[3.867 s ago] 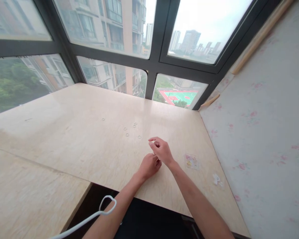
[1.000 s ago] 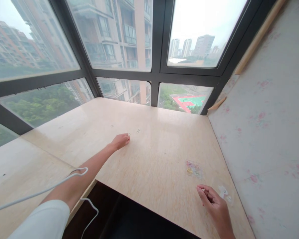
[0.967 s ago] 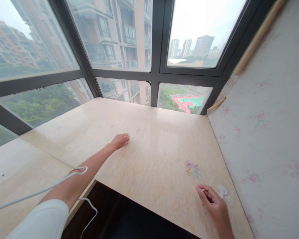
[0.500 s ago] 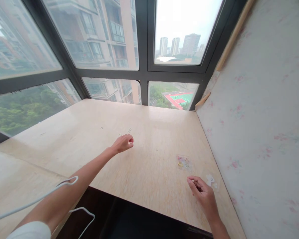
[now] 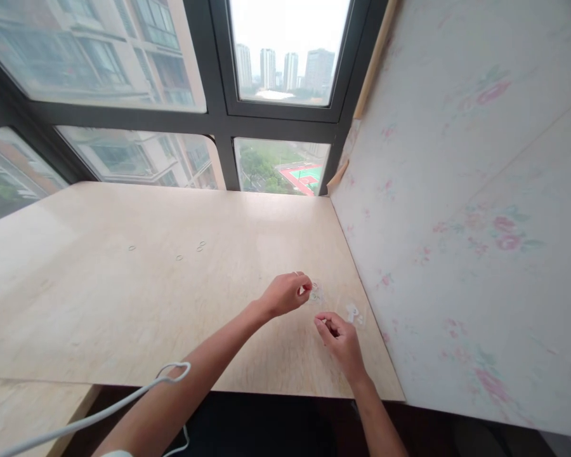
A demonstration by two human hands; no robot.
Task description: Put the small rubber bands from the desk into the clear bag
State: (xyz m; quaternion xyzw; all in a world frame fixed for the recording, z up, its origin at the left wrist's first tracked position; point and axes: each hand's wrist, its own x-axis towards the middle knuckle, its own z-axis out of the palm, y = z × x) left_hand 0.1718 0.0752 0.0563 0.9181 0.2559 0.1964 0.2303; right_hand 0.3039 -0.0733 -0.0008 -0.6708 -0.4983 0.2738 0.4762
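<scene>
My left hand (image 5: 286, 294) is closed in a pinch at the near left edge of a small clear packet (image 5: 316, 294) of coloured loops, partly covering it. Whether anything sits between its fingertips is too small to tell. Just nearer to me on the right, my right hand (image 5: 341, 339) hovers low over the table with thumb and forefinger pressed together; what they hold, if anything, cannot be made out. Several thin pale rings lie apart on the left part of the table, among them one ring (image 5: 132, 247) farthest left and another ring (image 5: 179, 258).
Small white pieces (image 5: 353, 313) lie beyond my right hand, close to the flowered wall (image 5: 457, 209). A white cable (image 5: 109, 406) crosses over my left forearm. The pale wood-look tabletop (image 5: 124, 317) runs back to the dark window frame (image 5: 219, 127).
My left hand has moved right, away from the rings, to the clear packet. The view has turned right. My right hand keeps its pinch and its place near the packet.
</scene>
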